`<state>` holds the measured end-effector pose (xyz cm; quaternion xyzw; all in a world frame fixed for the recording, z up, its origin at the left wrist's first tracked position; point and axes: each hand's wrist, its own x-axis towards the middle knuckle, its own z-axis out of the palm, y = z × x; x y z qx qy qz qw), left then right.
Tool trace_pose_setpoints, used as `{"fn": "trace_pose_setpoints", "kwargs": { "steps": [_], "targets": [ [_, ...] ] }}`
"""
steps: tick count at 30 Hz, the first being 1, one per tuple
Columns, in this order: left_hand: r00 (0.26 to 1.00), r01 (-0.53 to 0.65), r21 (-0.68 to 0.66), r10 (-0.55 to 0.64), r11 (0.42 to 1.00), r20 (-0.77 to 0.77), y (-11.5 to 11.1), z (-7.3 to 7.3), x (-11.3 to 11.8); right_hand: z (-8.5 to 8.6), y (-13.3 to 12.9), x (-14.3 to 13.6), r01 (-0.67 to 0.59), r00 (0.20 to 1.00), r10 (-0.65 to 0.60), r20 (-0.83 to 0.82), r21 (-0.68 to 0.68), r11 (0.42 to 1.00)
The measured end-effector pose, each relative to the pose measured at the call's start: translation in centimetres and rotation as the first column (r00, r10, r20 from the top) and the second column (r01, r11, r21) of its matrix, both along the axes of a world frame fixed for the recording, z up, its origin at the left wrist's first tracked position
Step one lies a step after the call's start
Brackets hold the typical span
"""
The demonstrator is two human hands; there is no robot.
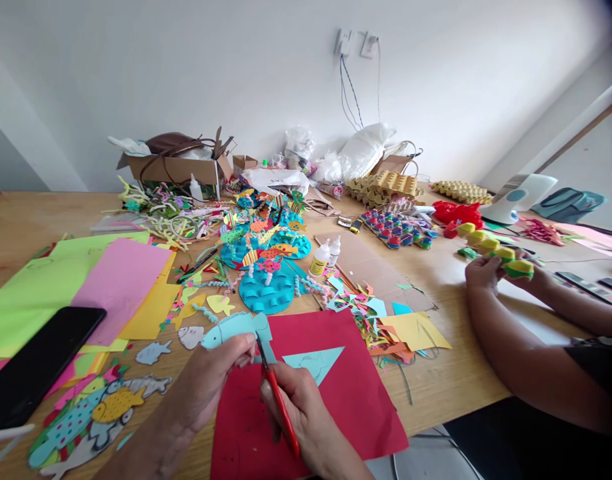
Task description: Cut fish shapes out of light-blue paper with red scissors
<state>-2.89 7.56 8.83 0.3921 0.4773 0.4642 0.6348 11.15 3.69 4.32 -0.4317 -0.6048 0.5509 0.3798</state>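
My left hand (pixel 225 363) pinches a light blue paper fish (pixel 223 333) with a drawn eye and outline. In my right hand (pixel 303 403) is a pair of red-handled scissors (pixel 285 410), its blades at the tail end of the paper. Whether the blades are parted cannot be made out. Under both hands lies a sheet of red paper (pixel 336 333). A light blue paper triangle (pixel 322 363) with a pencil drawing rests on that sheet. Beyond the fish stands a blue painted base (pixel 266 291) with paper fish on curled stems.
Cut-out fish (pixel 117 405) and a black phone (pixel 46 367) lie at left, near coloured paper sheets (pixel 121 273). Two glue bottles (pixel 320 259) stand mid-table. Paper scraps (pixel 359 300) lie to the right. A co-worker's hands (pixel 486 273) hold a yellow-green egg-carton strip (pixel 517 269).
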Motion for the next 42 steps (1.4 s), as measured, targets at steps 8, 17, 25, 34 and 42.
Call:
{"fn": "trace_pose_setpoints", "kwargs": {
  "steps": [8,17,25,34,42],
  "targets": [
    [1.000,0.016,0.002,-0.016,1.000,0.023,-0.1,-0.7,0.1,-0.1,0.0,0.1,0.012,1.000,-0.012,0.023,-0.005,1.000],
    [0.951,0.271,0.023,-0.264,0.962,-0.159,1.7,0.2,-4.6,0.4,0.6,1.7,-0.092,0.978,0.075,0.196,0.079,0.993],
    [0.741,0.561,0.046,-0.477,0.827,-0.473,4.0,1.9,-4.6,0.4,0.7,1.2,-0.090,0.990,0.090,0.108,0.001,0.996],
    [0.905,0.414,0.010,-0.410,0.910,-0.119,2.6,0.1,-2.9,-1.8,0.4,-0.6,-0.086,0.947,0.046,-0.319,-0.114,0.990],
    [0.879,0.477,0.043,-0.475,0.878,-0.046,1.7,0.1,-1.9,-1.7,0.4,-0.9,-0.089,0.921,0.044,-0.387,-0.101,0.991]
  ]
}}
